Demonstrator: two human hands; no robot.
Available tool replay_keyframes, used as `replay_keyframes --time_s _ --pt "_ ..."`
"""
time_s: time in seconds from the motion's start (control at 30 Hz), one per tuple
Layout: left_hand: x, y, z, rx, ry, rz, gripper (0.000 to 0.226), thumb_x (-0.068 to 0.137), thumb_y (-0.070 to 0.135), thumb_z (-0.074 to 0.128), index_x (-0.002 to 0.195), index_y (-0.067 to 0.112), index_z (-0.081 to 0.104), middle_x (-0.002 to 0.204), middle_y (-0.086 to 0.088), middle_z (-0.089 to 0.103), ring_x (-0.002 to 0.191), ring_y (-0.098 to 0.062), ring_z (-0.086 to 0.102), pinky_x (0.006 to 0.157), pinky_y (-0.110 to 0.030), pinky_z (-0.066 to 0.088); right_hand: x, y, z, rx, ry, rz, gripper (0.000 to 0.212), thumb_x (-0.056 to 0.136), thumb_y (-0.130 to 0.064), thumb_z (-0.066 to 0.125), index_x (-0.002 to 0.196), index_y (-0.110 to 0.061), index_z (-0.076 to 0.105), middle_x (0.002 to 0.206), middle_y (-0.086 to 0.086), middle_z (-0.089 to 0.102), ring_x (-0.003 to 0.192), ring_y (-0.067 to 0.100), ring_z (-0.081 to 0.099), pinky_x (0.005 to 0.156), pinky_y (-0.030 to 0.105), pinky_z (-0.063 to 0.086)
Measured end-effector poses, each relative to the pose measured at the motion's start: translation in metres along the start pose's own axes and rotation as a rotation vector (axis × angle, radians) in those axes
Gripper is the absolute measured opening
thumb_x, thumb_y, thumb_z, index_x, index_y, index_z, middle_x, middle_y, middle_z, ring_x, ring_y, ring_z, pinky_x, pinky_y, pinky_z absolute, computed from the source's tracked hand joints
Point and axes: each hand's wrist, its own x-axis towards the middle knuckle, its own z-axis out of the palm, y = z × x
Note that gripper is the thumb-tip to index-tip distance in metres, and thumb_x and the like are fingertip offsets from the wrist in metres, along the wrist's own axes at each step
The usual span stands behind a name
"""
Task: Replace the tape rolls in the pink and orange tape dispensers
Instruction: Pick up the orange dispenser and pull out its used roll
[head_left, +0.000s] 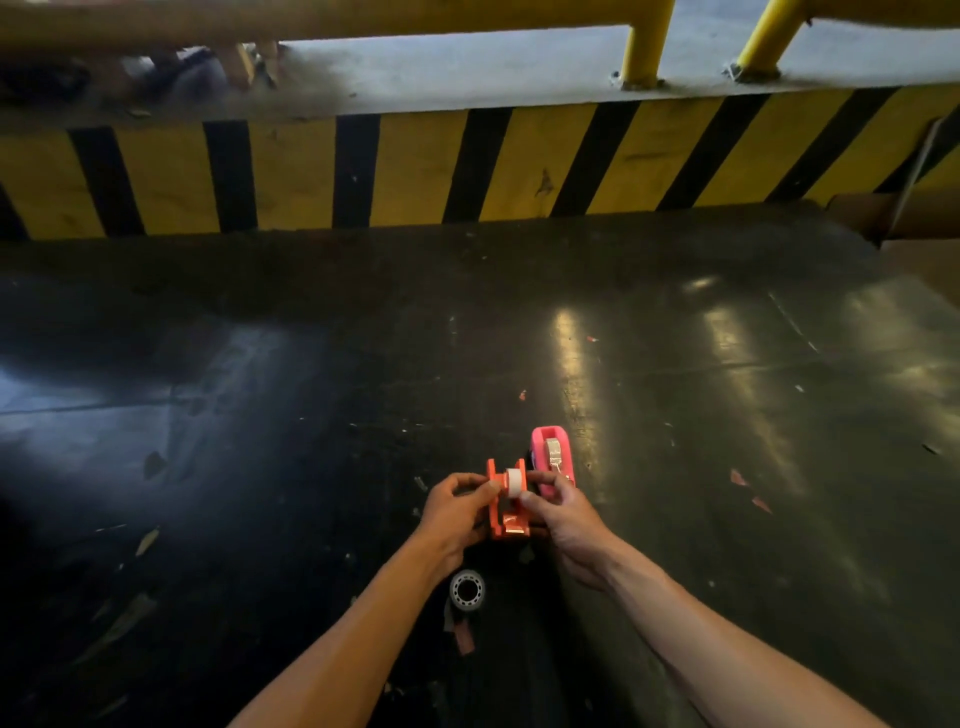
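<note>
Nearest the camera, a spare tape roll (467, 588) lies flat on the dark floor (260, 415) between the forearms. Beyond it, left hand (454, 512) and right hand (563, 514) pinch a white tape roll (514, 483) seated in the orange dispenser (506, 512), fingers curled closed. Just behind the right hand stands the pink dispenser (553, 457), loaded with tape.

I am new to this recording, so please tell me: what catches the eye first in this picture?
Two hands, left hand and right hand, meet low in the middle on an orange tape dispenser holding a white tape roll. A pink tape dispenser stands just behind. A yellow-and-black striped barrier crosses the top.
</note>
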Motion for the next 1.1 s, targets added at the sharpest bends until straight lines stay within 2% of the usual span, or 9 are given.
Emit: replay_keyframes --time_s 0.13,0.23,0.47,0.6,0.73,0.83,0.97,1.03,1.1 --pt "0.006 -0.004 -0.016 -0.058 0.158 0.051 0.026 0.09 0.017 0.071 0.113 0.007 0.062 0.111 -0.015 0.07 0.091 -0.025 0.068 0.06 -0.035 0.057 -0.004 0.001 -0.007 0.092 0.067 0.022 0.031 0.091 -0.006 0.067 0.119 -0.016 0.058 0.122 0.019 0.064 0.102 0.034 0.067 0.073 0.042 0.057" --pt "0.007 -0.011 -0.039 0.389 0.259 0.203 0.02 0.089 0.021 0.073 0.103 0.016 0.061 0.11 -0.007 0.066 0.093 -0.019 0.067 0.056 -0.028 0.057 -0.012 0.0 -0.013 0.108 0.055 0.054 0.028 0.09 -0.005 0.067 0.116 -0.014 0.058 0.119 0.02 0.065 0.098 0.033 0.067 0.072 0.042 0.057" --pt "0.01 -0.035 -0.068 0.978 0.277 0.273 0.02 0.09 0.026 0.071 0.103 0.022 0.057 0.121 -0.008 0.058 0.094 -0.013 0.06 0.068 -0.021 0.051 -0.017 -0.005 -0.024 0.015 -0.009 0.122 0.041 0.088 -0.014 0.071 0.125 -0.02 0.055 0.128 0.017 0.06 0.116 0.036 0.06 0.1 0.055 0.051" --pt "0.008 -0.036 -0.066 1.046 0.261 0.249 0.022 0.09 0.031 0.069 0.102 0.027 0.051 0.129 -0.01 0.05 0.112 -0.024 0.056 0.095 -0.039 0.055 -0.017 -0.004 -0.025 -0.001 -0.018 0.13 0.04 0.087 -0.015 0.072 0.123 -0.02 0.056 0.13 0.018 0.057 0.117 0.039 0.058 0.098 0.061 0.05" --pt "-0.002 -0.028 -0.059 1.18 0.328 0.296 0.033 0.092 0.042 0.063 0.118 0.024 0.053 0.135 -0.008 0.041 0.122 -0.028 0.045 0.099 -0.039 0.046 -0.02 -0.004 -0.025 0.012 -0.026 0.115 0.039 0.088 -0.012 0.071 0.124 -0.018 0.056 0.129 0.019 0.058 0.115 0.039 0.061 0.093 0.059 0.054" --pt "-0.011 -0.019 -0.041 1.005 0.208 0.395 0.03 0.095 0.042 0.059 0.119 0.023 0.058 0.128 -0.003 0.054 0.114 -0.018 0.053 0.096 -0.034 0.048 -0.021 -0.004 -0.021 -0.015 -0.054 0.083 0.038 0.089 -0.011 0.07 0.125 -0.017 0.057 0.129 0.018 0.058 0.113 0.037 0.063 0.088 0.052 0.058" --pt "-0.026 -0.002 -0.012 0.635 -0.134 0.169 0.032 0.102 0.038 0.049 0.123 0.019 0.063 0.108 0.001 0.069 0.097 -0.009 0.065 0.082 -0.026 0.055 -0.022 -0.002 -0.014 -0.097 -0.099 0.067 0.035 0.09 -0.015 0.069 0.122 -0.021 0.059 0.129 0.016 0.059 0.113 0.035 0.064 0.09 0.053 0.058" --pt "-0.029 0.002 -0.006 0.557 -0.169 0.136 0.026 0.102 0.03 0.051 0.121 0.017 0.063 0.099 0.005 0.07 0.087 -0.004 0.065 0.063 -0.016 0.049 -0.022 -0.002 -0.014 -0.096 -0.11 0.053 0.035 0.09 -0.016 0.069 0.123 -0.021 0.059 0.127 0.017 0.061 0.111 0.034 0.066 0.09 0.054 0.057" --pt "-0.028 0.001 -0.005 0.525 -0.168 0.124 0.025 0.101 0.03 0.054 0.119 0.017 0.064 0.099 0.005 0.07 0.089 -0.006 0.065 0.065 -0.02 0.046 -0.024 -0.003 -0.015 -0.098 -0.107 0.05 0.033 0.091 -0.015 0.067 0.123 -0.02 0.058 0.126 0.017 0.062 0.112 0.034 0.066 0.091 0.055 0.057"
